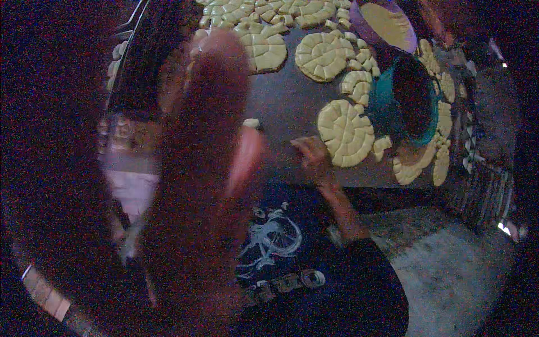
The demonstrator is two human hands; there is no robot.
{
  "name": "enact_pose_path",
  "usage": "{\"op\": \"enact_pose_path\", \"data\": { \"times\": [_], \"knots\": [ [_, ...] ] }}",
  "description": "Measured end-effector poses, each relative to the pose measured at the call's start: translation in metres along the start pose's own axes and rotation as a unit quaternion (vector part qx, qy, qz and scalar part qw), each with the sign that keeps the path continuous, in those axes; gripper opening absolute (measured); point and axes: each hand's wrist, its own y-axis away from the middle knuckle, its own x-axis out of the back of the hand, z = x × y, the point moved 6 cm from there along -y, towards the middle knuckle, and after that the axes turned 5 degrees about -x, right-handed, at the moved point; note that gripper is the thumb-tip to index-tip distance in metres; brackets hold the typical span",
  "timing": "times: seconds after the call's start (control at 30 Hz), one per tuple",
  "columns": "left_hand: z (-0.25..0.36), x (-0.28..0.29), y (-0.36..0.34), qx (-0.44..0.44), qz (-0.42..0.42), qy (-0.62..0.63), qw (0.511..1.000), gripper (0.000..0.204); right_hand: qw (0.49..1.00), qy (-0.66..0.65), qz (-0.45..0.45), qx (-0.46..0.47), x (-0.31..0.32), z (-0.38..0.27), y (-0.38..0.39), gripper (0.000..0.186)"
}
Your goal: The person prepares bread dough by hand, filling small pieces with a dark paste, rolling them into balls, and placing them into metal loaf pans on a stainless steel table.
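Note:
Close before the camera, my left hand [210,118] is raised and badly blurred. Its fingers look stretched upward with the thumb apart, and nothing shows in them. Beside the thumb, a small pale piece of dough [251,122] lies on the dark tabletop [281,106]. Low over the table's near edge, my right hand [314,156] has its fingers loosely apart and looks bare of any object. Just right of it is a flat round of dough [346,133] scored into segments. Another scored round [324,56] lies farther back.
A teal tub [383,104] with a dark inside stands on the right among dough pieces [356,84]. Behind it is a purple bowl [356,17] of yellowish contents. Several more dough rounds [264,48] cover the far side. Grey floor [443,264] shows at lower right.

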Motion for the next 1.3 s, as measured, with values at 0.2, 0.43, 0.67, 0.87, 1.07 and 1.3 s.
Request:
{"op": "enact_pose_path", "data": {
  "times": [0.2, 0.43, 0.67, 0.87, 1.07, 1.3],
  "knots": [
    [0.018, -0.005, -0.004, -0.012, 0.010, -0.013, 1.000, 0.062, 0.974, 0.165, -0.102, 0.118, 0.032, 0.049, 0.033, 0.038],
    [-0.030, -0.040, -0.004, 0.168, 0.000, 0.052, 0.984, 0.060, 0.939, 0.201, -0.156, 0.233, 0.016, 0.079, 0.046, 0.038],
    [-0.107, -0.105, 0.053, 0.389, -0.183, 0.139, 0.892, 0.036, 0.987, -0.122, -0.014, 0.100, 0.073, 0.034, 0.004, 0.025],
    [-0.064, -0.126, 0.013, 0.202, -0.029, 0.138, 0.969, 0.036, 0.813, -0.557, 0.130, -0.105, 0.105, -0.019, -0.022, 0.034],
    [-0.029, -0.153, -0.016, 0.044, -0.116, 0.106, 0.987, 0.042, 0.755, -0.624, 0.121, -0.162, 0.095, -0.014, -0.004, 0.054],
    [0.017, -0.180, -0.034, -0.235, -0.129, -0.145, 0.952, 0.028, 0.573, -0.769, 0.223, -0.177, 0.141, 0.014, -0.014, 0.057]
  ]
}}
